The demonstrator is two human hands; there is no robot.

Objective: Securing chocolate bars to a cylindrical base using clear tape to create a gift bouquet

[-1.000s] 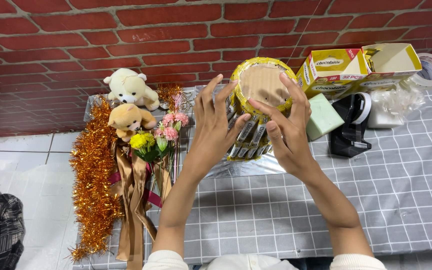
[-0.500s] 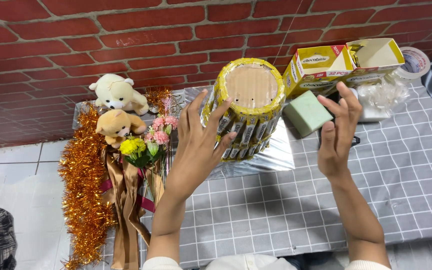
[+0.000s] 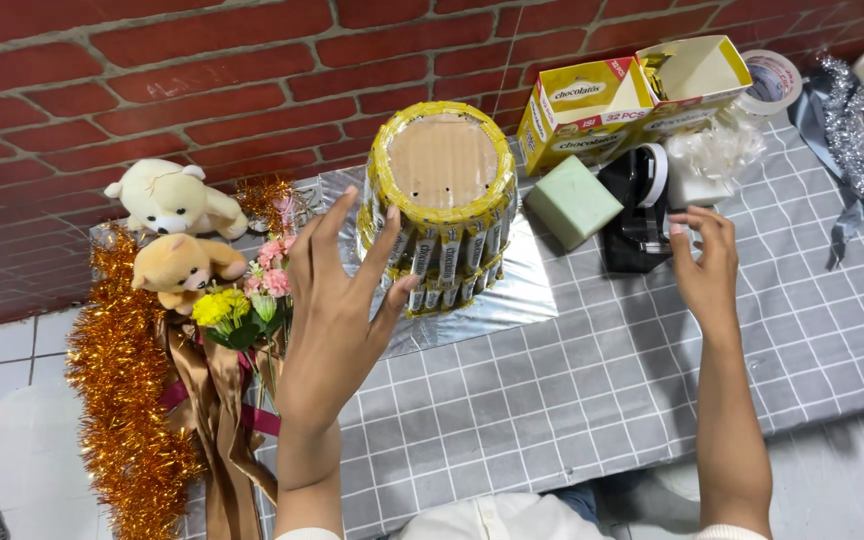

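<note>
1. While its fingers spread wide, the left hand (image 3: 337,300) rests fingertips against the round tower of yellow snack packets (image 3: 442,205) on a foil board (image 3: 512,290).
2. Beside the black tape dispenser (image 3: 637,210), the right hand (image 3: 704,270) hovers open, empty.

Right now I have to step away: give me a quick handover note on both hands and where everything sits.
Left hand: open, fingers spread against the side of the round tower of yellow snack packets.
Right hand: open, empty, fingertips at the black tape dispenser.
The tower stands on a silver board, packets wrapped all round, bare cardboard top.
Green foam block lies beside the dispenser, not on the tower.
Bouquet with two plush bears lies left, untouched.
</note>
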